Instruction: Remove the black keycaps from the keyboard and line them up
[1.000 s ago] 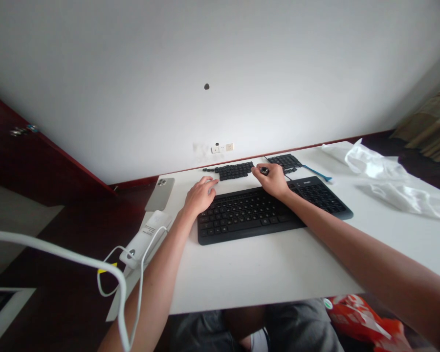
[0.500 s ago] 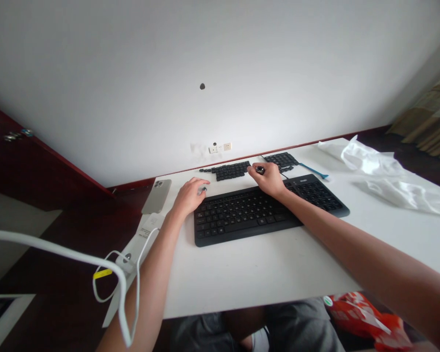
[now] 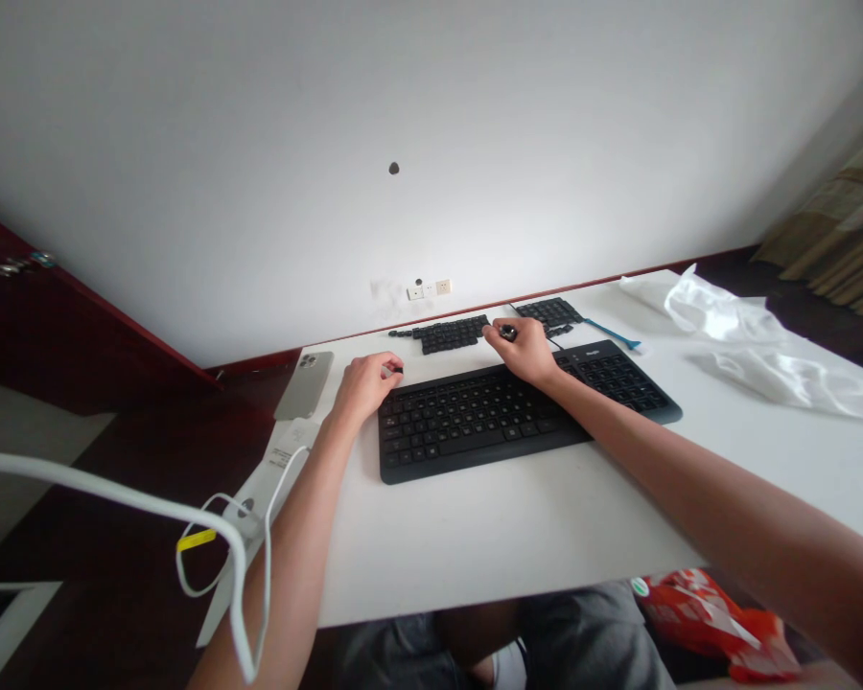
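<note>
A black keyboard (image 3: 518, 407) lies on the white table (image 3: 518, 527). My left hand (image 3: 363, 385) rests at the keyboard's far left corner, fingers curled, pinching a small dark keycap (image 3: 397, 369). My right hand (image 3: 522, 350) sits over the keyboard's far edge, closed on a small dark tool (image 3: 507, 333). Rows of loose black keycaps (image 3: 450, 334) lie just beyond it, and a second group of keycaps (image 3: 550, 312) lies to the right.
A phone (image 3: 303, 384) lies face down at the table's left edge. A white charger box (image 3: 277, 470) with white cables (image 3: 216, 537) hangs off the left side. White plastic wrap (image 3: 755, 355) covers the right. A blue pry tool (image 3: 614, 335) lies behind the keyboard.
My left hand drew back from the loose keycaps to the keyboard's left corner and curled shut on a keycap. The right hand shifted slightly left with its tool.
</note>
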Demonstrator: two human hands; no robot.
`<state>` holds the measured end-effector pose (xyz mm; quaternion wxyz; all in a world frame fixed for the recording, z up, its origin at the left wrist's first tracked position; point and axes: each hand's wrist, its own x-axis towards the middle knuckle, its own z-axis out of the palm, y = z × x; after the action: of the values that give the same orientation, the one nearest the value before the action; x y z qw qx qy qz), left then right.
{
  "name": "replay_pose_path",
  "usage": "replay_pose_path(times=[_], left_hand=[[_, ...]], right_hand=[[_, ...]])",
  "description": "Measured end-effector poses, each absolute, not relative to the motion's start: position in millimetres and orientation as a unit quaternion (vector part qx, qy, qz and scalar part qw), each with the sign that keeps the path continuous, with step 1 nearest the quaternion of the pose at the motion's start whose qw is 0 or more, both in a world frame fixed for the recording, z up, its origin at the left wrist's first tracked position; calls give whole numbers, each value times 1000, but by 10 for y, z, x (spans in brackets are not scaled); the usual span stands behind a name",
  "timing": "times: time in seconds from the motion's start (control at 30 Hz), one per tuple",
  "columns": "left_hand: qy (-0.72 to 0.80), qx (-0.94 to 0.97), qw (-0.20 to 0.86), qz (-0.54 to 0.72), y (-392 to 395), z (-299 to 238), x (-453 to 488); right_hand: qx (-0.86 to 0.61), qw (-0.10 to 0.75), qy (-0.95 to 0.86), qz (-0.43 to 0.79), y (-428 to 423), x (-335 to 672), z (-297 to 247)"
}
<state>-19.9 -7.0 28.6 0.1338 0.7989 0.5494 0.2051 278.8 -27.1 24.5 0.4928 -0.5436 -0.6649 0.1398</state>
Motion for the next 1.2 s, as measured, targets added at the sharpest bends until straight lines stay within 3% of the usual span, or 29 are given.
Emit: replay_pose_path(times=[0.27, 0.5, 1.2], left_hand=[[484, 830, 160, 227, -372, 621, -32], [419, 850, 309, 79, -682, 801, 72], [374, 887, 267, 47, -769, 832, 168]], right_hand=[[-543, 492, -667, 139, -269, 2789, 244], [-542, 493, -666, 142, -281, 2782, 259], [-523, 498, -677, 139, -280, 2792, 251]])
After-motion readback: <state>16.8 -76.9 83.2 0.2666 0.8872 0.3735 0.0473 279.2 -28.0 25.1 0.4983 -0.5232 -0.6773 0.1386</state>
